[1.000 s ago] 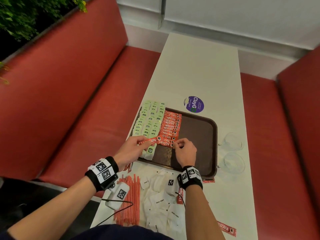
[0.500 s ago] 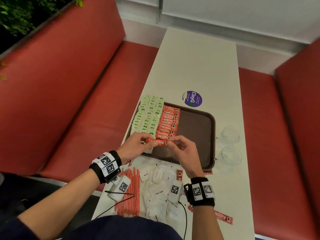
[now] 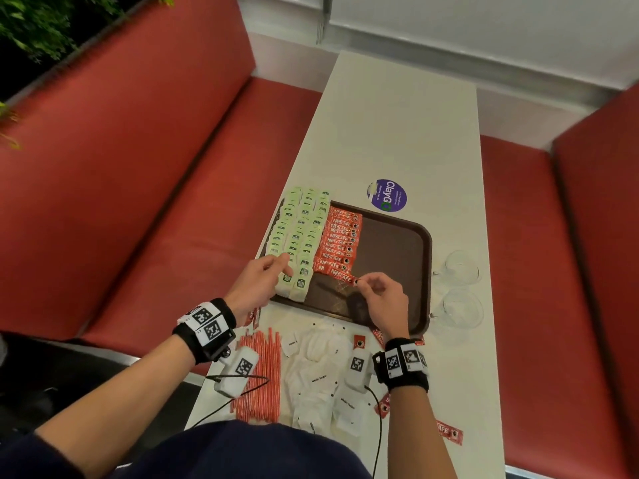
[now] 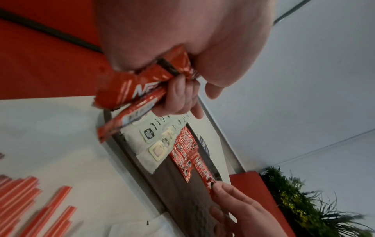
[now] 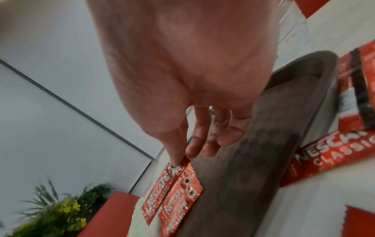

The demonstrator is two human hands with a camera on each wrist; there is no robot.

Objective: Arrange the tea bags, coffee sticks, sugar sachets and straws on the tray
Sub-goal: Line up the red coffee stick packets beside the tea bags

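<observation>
Now the right hand (image 3: pixel 380 299) pinches one Nescafé stick (image 3: pixel 340 276) over the tray (image 3: pixel 397 257) — the left hand (image 4: pixel 178 96) grips spare sticks (image 4: pixel 129 94).

Head view high above, facing down the desk (image 3: pixel 397 133), wrist views low and close under each palm, looking along fingers, all three sharing the tray (image 3: pixel 397 257) at frame centre, its coffee stick row (image 3: pixel 337 243).
</observation>
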